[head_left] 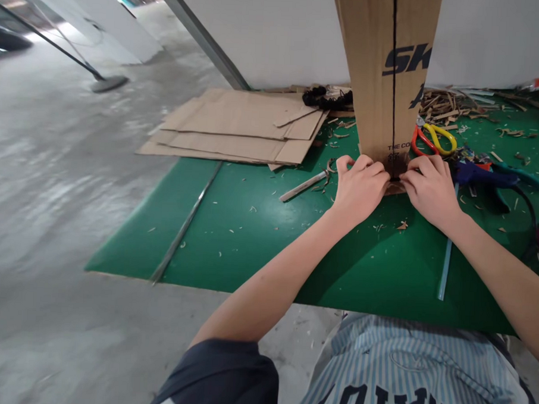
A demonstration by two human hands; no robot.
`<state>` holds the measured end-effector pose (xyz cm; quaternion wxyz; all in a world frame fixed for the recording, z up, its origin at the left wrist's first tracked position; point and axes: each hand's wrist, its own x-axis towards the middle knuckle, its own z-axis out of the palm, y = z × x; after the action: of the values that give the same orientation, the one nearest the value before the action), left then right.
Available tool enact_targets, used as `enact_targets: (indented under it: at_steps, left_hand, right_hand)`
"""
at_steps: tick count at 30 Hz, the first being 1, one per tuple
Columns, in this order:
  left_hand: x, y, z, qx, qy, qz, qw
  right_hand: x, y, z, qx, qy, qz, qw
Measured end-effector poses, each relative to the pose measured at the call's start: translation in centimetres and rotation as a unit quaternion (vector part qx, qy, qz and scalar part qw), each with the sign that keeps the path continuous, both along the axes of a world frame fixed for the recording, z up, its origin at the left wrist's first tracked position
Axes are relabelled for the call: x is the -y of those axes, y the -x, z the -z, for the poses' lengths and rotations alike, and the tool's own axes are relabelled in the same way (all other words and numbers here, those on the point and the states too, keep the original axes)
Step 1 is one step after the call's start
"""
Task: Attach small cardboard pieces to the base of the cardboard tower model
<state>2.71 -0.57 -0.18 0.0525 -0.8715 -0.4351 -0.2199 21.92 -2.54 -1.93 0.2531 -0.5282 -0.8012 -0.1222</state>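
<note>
Hands are meeting at the foot of a tall cardboard piece (pixel 382 76) that is standing upright on the green mat (pixel 259 237). The left hand (pixel 359 185) is curling closed, fingers pinching the bottom edge from the left; the right hand (pixel 431 185) is closing on the same edge from the right, so the cardboard is rising between them. Just beyond the right hand, scissors (pixel 433 139) are lying. Farther left, flat cardboard sheets (pixel 241 129) are resting at the mat's far edge.

Head cam, looks fwd/down, close over green mat (pixel 258 249).
</note>
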Motion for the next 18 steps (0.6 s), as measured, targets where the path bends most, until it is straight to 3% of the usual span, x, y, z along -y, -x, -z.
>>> enact_targets:
  at_steps: [18]
  left_hand:
    - [0.18, 0.15, -0.16, 0.004, -0.007, 0.003, 1.000]
  right_hand:
    - [0.00, 0.02, 0.04, 0.004, 0.009, 0.007, 1.000]
